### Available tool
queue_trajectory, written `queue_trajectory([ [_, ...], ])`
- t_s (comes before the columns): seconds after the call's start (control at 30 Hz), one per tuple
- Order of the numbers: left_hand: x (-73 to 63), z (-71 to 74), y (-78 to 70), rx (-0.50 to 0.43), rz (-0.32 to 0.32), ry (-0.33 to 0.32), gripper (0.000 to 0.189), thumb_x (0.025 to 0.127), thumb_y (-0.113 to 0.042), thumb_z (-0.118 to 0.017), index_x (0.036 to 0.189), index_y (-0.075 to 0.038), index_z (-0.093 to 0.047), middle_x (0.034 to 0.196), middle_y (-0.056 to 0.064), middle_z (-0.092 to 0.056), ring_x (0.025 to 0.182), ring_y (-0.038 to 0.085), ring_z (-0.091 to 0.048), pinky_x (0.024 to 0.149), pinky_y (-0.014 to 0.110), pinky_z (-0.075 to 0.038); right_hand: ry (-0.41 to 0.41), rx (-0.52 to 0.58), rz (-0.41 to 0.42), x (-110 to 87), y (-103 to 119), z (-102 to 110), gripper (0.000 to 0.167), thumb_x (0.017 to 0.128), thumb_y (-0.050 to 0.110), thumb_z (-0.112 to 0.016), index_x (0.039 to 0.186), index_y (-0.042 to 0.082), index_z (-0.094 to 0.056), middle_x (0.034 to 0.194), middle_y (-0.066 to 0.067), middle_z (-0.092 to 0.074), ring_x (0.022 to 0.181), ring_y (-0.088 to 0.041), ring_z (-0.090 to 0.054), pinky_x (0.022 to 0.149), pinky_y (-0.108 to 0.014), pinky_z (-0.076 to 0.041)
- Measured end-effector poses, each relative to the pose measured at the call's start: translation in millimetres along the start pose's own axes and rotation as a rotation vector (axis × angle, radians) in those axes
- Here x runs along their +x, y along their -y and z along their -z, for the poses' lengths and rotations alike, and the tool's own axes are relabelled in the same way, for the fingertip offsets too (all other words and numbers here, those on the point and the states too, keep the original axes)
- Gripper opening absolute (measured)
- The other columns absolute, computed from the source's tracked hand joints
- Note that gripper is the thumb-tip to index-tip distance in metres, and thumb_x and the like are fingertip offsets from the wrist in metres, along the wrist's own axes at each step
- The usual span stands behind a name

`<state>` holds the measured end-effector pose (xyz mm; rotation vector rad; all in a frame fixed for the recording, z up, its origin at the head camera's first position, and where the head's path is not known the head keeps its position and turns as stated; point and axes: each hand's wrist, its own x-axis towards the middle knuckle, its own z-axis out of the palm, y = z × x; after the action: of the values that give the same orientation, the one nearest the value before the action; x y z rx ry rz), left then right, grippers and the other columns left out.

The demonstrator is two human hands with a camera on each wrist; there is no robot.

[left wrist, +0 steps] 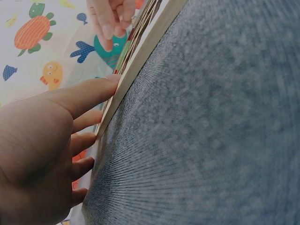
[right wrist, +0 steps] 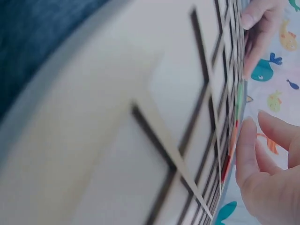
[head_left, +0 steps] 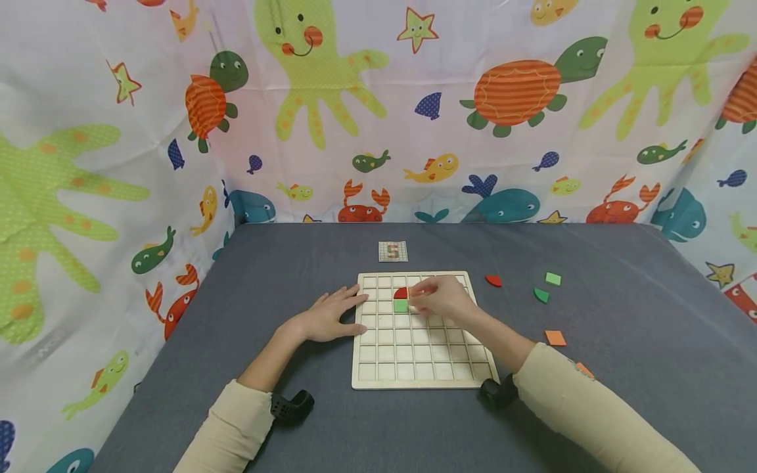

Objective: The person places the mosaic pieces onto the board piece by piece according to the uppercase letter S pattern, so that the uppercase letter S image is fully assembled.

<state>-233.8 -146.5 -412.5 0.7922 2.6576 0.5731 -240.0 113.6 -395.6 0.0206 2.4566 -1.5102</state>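
My left hand [head_left: 331,316] rests with spread fingers against the left edge of a square wooden grid board [head_left: 402,372]; in the left wrist view its thumb [left wrist: 96,91] touches the board's rim. Over the upper part of the board is my right hand [head_left: 442,299], fingers bent and pointing left. The right wrist view shows its fingertips [right wrist: 249,129] with nothing visible between them. Beside them, a red quarter-circle tile [head_left: 401,293] sits above a green square tile [head_left: 401,305]. An orange tile [right wrist: 233,138] lies by the fingertips, mostly covered by the hand in the head view.
A small pattern card [head_left: 393,251] lies behind the board. To the right are a red quarter-circle [head_left: 493,280], a light green square [head_left: 552,278], a green quarter-circle [head_left: 541,295] and an orange square [head_left: 555,337]. Another orange tile [head_left: 585,370] is partly behind the right sleeve.
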Motion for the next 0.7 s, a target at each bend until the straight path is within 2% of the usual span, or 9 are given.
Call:
queue_trajectory([
  [0.33,0.3,-1.6,0.5,-0.005,0.007,-0.002,0.073,0.093,-0.044,-0.059,0.151,-0.012,-0.030,0.157,0.010,-0.017,0.143,0.031,-0.011,0.110,0.056,-0.007,0.006,0.017,0.027,-5.6,-7.4,32.9,0.037,0.083,0.004,-0.073,0.118,-0.004,-0.063,0.093,-0.015,-0.063,0.084,-0.028,-0.067,0.075,-0.035,-0.055],
  [0.6,0.4,-1.4,0.9,-0.008,0.007,0.000,0.073,0.092,-0.045,-0.059,0.151,-0.012,-0.030,0.157,0.009,-0.017,0.143,0.031,-0.011,0.110,0.056,-0.007,-0.033,-0.027,0.001,-9.5,-19.3,62.8,0.039,0.086,0.008,-0.071,0.122,-0.003,-0.060,0.098,-0.014,-0.063,0.088,-0.028,-0.066,0.079,-0.036,-0.053],
  [0.7,0.5,-1.2,0.8,-0.004,0.003,-0.004,0.073,0.092,-0.045,-0.059,0.151,-0.012,-0.031,0.157,0.010,-0.017,0.143,0.031,-0.010,0.110,0.056,-0.007,-0.037,-0.006,0.000,-10.6,-23.3,73.2,0.039,0.089,0.010,-0.068,0.123,-0.006,-0.059,0.101,-0.015,-0.063,0.090,-0.029,-0.066,0.080,-0.036,-0.053],
])
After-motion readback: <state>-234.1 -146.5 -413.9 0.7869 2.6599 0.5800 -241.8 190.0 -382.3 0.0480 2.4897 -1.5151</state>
